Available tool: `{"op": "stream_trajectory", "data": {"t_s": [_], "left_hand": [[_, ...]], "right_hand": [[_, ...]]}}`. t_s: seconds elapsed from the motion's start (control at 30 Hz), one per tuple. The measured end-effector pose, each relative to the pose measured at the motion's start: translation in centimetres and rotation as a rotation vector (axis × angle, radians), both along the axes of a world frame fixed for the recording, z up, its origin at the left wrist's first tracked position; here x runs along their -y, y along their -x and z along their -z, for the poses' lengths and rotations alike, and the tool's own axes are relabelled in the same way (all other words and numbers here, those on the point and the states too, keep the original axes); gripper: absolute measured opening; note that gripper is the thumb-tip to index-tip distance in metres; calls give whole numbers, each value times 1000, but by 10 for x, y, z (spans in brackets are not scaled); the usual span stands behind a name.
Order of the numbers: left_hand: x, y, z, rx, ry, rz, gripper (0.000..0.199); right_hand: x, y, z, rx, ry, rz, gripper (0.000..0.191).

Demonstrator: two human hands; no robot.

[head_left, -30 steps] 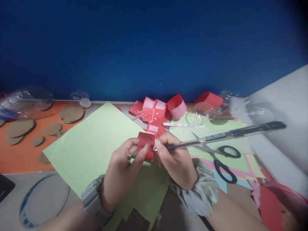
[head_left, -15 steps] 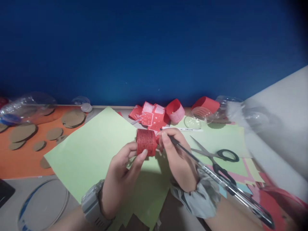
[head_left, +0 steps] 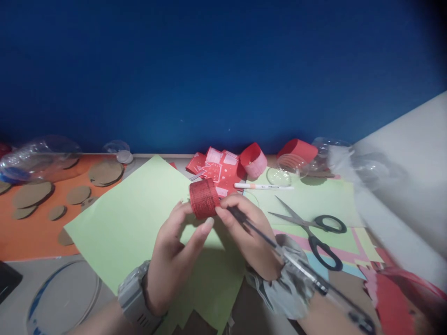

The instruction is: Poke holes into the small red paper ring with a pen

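Note:
A small red paper ring [head_left: 204, 198] with dense dark pen marks around its side is held up over a light green sheet [head_left: 136, 223]. At its lower left is my left hand [head_left: 178, 251], its fingers beside the ring and its thumb apart, below it. The tips of my right hand [head_left: 249, 235] pinch the ring's right edge. That hand also grips a pen [head_left: 300, 267] with a clear barrel and a dark end, which slants back over the wrist. The pen's tip is hidden.
Black-handled scissors [head_left: 310, 225] lie open on coloured paper at right. A white marker [head_left: 263, 186], red cut-outs [head_left: 226, 170] and another red ring [head_left: 253, 160] are behind my hands. Cardboard discs [head_left: 35, 193] rest on orange paper at left. A blue panel [head_left: 223, 79] stands behind.
The red ring has moved up and left and tilted. My left thumb has come off its side, while my right fingertips have moved left and down onto its edge with the pen.

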State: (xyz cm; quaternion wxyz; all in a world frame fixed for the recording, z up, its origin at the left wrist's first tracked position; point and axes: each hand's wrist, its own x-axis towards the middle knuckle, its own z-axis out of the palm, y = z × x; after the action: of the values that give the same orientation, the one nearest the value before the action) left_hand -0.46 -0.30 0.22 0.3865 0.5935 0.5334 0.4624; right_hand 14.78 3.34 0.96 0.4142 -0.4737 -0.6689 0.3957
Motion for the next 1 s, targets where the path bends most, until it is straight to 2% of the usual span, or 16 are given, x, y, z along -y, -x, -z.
{"op": "stream_trajectory", "data": {"t_s": [0.1, 0.2, 0.43, 0.57, 0.63, 0.77, 0.83, 1.0], "left_hand": [[0, 1, 3, 8, 54, -120, 16], [-2, 0, 5, -12, 69, -169, 20], [-6, -3, 3, -25, -4, -10, 17], [-3, -3, 1, -31, -8, -27, 15], [-1, -2, 0, -7, -3, -66, 14], [1, -1, -1, 47, 22, -129, 20], [0, -1, 0, 23, 15, -138, 21], [-2, -3, 1, -57, -86, -42, 16]], "right_hand": [[1, 2, 2, 62, -50, -36, 10], [2, 2, 2, 78, -34, -29, 11], [2, 0, 4, 43, -51, 32, 5], [0, 0, 3, 63, -59, 38, 8], [0, 0, 3, 79, -73, 2, 11], [-1, 1, 3, 121, -141, -155, 12], [0, 1, 4, 122, -152, -178, 11], [0, 1, 3, 40, -27, -7, 6]]}}
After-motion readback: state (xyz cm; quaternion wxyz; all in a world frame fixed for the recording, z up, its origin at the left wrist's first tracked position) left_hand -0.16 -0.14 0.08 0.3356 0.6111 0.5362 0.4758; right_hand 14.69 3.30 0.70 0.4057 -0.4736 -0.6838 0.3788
